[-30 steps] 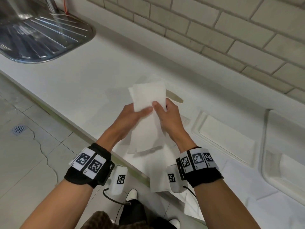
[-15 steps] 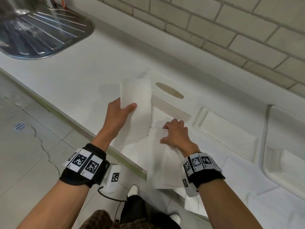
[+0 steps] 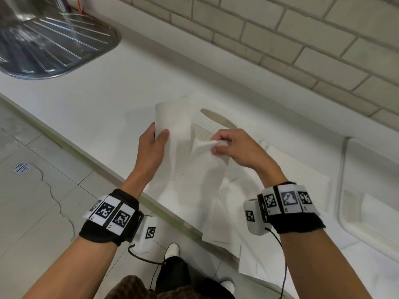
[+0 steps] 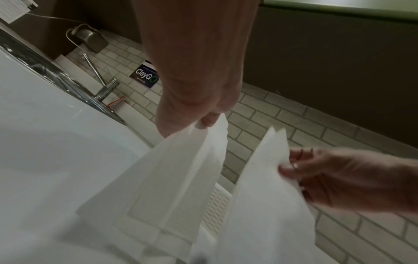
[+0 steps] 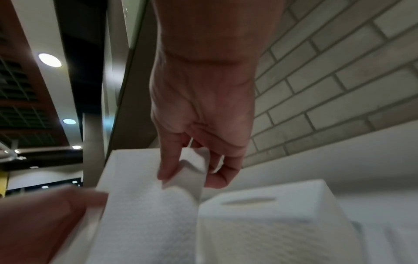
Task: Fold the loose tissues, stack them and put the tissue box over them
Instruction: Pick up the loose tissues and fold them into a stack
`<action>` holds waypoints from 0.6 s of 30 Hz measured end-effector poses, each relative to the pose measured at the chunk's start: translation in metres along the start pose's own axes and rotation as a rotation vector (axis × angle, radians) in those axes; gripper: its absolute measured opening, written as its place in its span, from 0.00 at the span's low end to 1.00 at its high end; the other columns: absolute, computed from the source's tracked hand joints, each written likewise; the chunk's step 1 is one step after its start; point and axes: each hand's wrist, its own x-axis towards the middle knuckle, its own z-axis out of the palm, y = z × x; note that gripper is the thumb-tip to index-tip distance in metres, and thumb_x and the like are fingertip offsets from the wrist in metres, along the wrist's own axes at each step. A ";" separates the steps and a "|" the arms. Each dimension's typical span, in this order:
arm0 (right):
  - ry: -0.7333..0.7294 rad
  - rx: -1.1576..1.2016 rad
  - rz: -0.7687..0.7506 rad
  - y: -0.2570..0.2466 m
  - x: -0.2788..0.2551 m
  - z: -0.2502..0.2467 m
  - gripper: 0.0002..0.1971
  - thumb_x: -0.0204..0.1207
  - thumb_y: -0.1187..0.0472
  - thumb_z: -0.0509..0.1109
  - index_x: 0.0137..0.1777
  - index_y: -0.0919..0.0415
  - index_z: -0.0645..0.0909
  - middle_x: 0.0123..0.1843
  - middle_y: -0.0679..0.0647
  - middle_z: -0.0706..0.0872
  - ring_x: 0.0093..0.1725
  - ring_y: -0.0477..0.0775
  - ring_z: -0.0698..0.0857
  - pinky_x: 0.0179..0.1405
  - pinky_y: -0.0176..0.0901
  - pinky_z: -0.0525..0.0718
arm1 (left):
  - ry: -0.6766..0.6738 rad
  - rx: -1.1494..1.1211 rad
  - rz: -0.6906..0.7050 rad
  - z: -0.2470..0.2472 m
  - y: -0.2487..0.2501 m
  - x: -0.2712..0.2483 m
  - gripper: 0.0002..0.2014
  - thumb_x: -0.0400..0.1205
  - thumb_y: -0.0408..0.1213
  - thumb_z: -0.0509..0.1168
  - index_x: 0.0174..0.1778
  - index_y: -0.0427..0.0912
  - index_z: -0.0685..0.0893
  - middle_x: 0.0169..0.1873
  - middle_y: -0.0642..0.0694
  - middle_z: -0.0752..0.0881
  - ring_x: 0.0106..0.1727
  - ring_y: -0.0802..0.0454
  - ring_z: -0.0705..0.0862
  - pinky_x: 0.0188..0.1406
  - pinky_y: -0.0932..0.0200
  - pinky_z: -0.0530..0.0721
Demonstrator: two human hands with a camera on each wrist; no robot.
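In the middle of the frame my left hand (image 3: 152, 145) pinches one tissue (image 3: 172, 134) while my right hand (image 3: 234, 148) pinches another tissue (image 3: 207, 167)

In the head view the held tissue (image 3: 172, 143) covers the left part of the tissue box (image 3: 207, 126), so only its slot and one textured side show at centre frame, and the sink drainer (image 3: 49, 39) is cut off by the upper left edge. In the left wrist view the lower left of the worktop (image 4: 45, 178) is blurred. In the right wrist view the left hand (image 5: 40, 219) is blurred at lower left, cut by the frame edge.
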 end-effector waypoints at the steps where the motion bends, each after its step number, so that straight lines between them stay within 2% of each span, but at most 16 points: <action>1: 0.002 0.030 -0.017 -0.009 0.000 -0.005 0.09 0.72 0.68 0.74 0.40 0.51 0.85 0.40 0.50 0.87 0.40 0.48 0.84 0.44 0.43 0.81 | -0.033 -0.006 -0.011 0.004 0.002 -0.001 0.08 0.86 0.35 0.59 0.56 0.47 0.81 0.51 0.48 0.88 0.50 0.50 0.86 0.49 0.54 0.85; 4: 0.063 0.055 -0.068 -0.029 0.004 -0.010 0.07 0.73 0.67 0.74 0.43 0.54 0.85 0.40 0.48 0.86 0.39 0.47 0.83 0.42 0.41 0.81 | -0.154 -0.038 -0.052 0.014 0.007 -0.007 0.08 0.85 0.36 0.62 0.52 0.47 0.86 0.46 0.50 0.90 0.45 0.53 0.88 0.46 0.56 0.86; 7: 0.159 0.048 -0.096 -0.036 0.010 -0.006 0.06 0.73 0.67 0.73 0.44 0.55 0.85 0.40 0.46 0.84 0.39 0.47 0.82 0.42 0.41 0.80 | -0.239 -0.142 -0.125 0.019 0.012 -0.010 0.09 0.83 0.38 0.64 0.54 0.46 0.88 0.48 0.46 0.92 0.50 0.47 0.90 0.53 0.48 0.86; 9: 0.209 0.064 -0.113 -0.040 0.014 -0.001 0.08 0.73 0.67 0.72 0.43 0.52 0.84 0.41 0.45 0.85 0.42 0.51 0.83 0.44 0.45 0.82 | -0.292 -0.237 -0.186 0.018 0.012 -0.009 0.15 0.85 0.48 0.61 0.60 0.47 0.87 0.55 0.44 0.91 0.58 0.43 0.89 0.59 0.45 0.85; 11: 0.233 0.057 -0.122 -0.042 0.016 0.004 0.08 0.73 0.66 0.71 0.43 0.49 0.83 0.44 0.46 0.87 0.45 0.53 0.86 0.46 0.50 0.85 | -0.387 -0.334 -0.220 0.015 0.011 -0.009 0.25 0.83 0.59 0.58 0.67 0.47 0.83 0.61 0.42 0.89 0.62 0.42 0.87 0.62 0.45 0.84; 12: 0.237 0.045 -0.120 -0.042 0.016 0.006 0.08 0.74 0.65 0.71 0.44 0.50 0.83 0.45 0.48 0.88 0.47 0.54 0.87 0.48 0.52 0.86 | -0.417 -0.353 -0.215 0.014 0.010 -0.010 0.28 0.81 0.61 0.59 0.69 0.45 0.82 0.62 0.41 0.88 0.63 0.42 0.87 0.62 0.45 0.84; 13: 0.251 0.027 -0.119 -0.041 0.016 0.009 0.07 0.74 0.65 0.71 0.47 0.52 0.84 0.47 0.49 0.88 0.48 0.54 0.87 0.50 0.53 0.87 | -0.415 -0.342 -0.198 0.014 0.010 -0.012 0.27 0.80 0.59 0.63 0.68 0.44 0.82 0.61 0.40 0.88 0.61 0.41 0.88 0.61 0.45 0.85; 15: 0.327 0.023 -0.132 -0.034 0.015 0.014 0.13 0.74 0.62 0.73 0.58 0.54 0.82 0.56 0.50 0.86 0.55 0.50 0.84 0.59 0.52 0.84 | -0.327 -0.264 -0.139 0.017 0.010 -0.015 0.18 0.80 0.45 0.69 0.62 0.40 0.84 0.55 0.40 0.91 0.54 0.41 0.90 0.55 0.44 0.86; 16: 0.372 0.073 -0.128 -0.029 0.012 0.016 0.21 0.74 0.59 0.75 0.66 0.52 0.78 0.61 0.50 0.82 0.59 0.48 0.81 0.62 0.48 0.82 | -0.268 -0.245 -0.113 0.018 0.010 -0.016 0.13 0.81 0.39 0.69 0.60 0.39 0.85 0.52 0.41 0.92 0.51 0.41 0.91 0.53 0.44 0.86; 18: 0.376 0.278 -0.053 -0.016 0.006 0.019 0.38 0.70 0.52 0.79 0.77 0.45 0.65 0.71 0.49 0.75 0.67 0.46 0.77 0.65 0.44 0.79 | -0.206 -0.271 -0.078 0.018 0.009 -0.015 0.12 0.80 0.36 0.70 0.58 0.39 0.85 0.51 0.41 0.92 0.52 0.41 0.91 0.54 0.42 0.87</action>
